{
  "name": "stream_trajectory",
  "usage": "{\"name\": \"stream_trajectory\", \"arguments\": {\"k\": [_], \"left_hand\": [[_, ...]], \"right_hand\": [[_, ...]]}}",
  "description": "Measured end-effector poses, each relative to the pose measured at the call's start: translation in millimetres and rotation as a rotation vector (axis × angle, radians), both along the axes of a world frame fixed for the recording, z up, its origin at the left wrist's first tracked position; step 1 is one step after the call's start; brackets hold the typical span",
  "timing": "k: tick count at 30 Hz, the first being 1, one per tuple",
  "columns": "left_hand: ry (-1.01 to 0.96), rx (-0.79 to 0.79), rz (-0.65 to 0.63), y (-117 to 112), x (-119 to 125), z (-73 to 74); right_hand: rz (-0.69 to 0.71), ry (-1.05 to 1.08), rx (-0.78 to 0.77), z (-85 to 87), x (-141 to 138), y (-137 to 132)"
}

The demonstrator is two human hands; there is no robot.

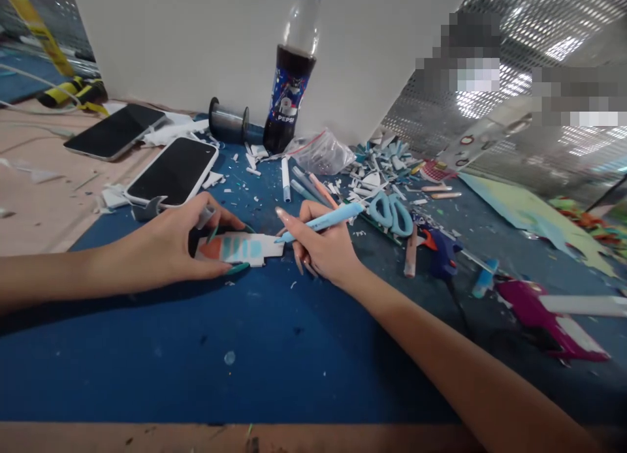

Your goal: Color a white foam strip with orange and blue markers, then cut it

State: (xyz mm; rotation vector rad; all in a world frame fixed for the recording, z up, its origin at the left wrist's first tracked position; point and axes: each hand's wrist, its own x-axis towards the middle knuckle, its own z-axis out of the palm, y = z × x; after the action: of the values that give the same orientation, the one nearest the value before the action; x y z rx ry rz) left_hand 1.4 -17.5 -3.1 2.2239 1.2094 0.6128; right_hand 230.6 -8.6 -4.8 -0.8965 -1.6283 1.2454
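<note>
Nearest me is the wooden table edge [147,437], then the blue mat [245,374], flecked with scraps. Mid-mat, the white piece [259,249] lies flat. It has orange and teal bars on its left half, and the right end is bare.

My left hand [161,247] comes in from 9 o'clock and is clamped on the piece, thumb at the near edge and fingers curled over the far edge, pinning it to the mat. My right hand [326,250] comes from 4 o'clock, closed in a writing grip on the light blue pen [337,217]. The tip sits at the piece's right end, about 3 o'clock.

I read this as a colouring step, part done. To do it well:
- Press the piece flat so it can't swivel under the tip.
- Rest the right wrist on the mat.
- Make short strokes from the edge inward.
- Hold the left fingertips out of the tip's path and off wet colour.

The main risk is that a small, light piece skids easily.

Farther out:
- A white-cased phone [174,171] lies at 11 o'clock, just beyond the left hand.
- Teal scissors [392,213] lie at 2 o'clock among loose pens and cuttings.
- A second phone [115,132] lies at 10 o'clock.
- A clear plastic bag [321,154] is at 1 o'clock.
- A Pepsi bottle [289,94] stands upright at 12 o'clock, against a white board [220,42].
</note>
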Motion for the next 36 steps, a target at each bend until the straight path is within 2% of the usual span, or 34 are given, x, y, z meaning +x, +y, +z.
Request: {"name": "stream_trajectory", "arguments": {"k": [8, 13, 20, 27, 31, 36], "left_hand": [[-0.018, -0.016, 0.015, 0.7, -0.1, -1.0], [-0.012, 0.015, -0.004, 2.0, -1.5, -1.2], [-0.005, 0.025, 0.011, 2.8, -2.7, -2.7], [-0.011, 0.030, 0.018, 4.1, -1.9, -5.7], [-0.006, -0.030, 0.048, 4.4, -2.3, -7.0], [0.040, -0.174, 0.088, 2.0, -1.4, 0.3]], "right_hand": [[-0.056, -0.097, 0.076, -0.8, -2.1, -0.1], [-0.032, -0.139, 0.088, 1.4, -0.4, -1.0], [0.067, -0.094, 0.005, 2.2, -0.6, -0.9], [0.075, -0.104, 0.015, 1.9, -0.6, 0.0], [0.066, -0.116, 0.047, 0.7, -0.7, 0.4], [0.098, -0.089, 0.064, -1.4, 0.1, 1.8]]}}
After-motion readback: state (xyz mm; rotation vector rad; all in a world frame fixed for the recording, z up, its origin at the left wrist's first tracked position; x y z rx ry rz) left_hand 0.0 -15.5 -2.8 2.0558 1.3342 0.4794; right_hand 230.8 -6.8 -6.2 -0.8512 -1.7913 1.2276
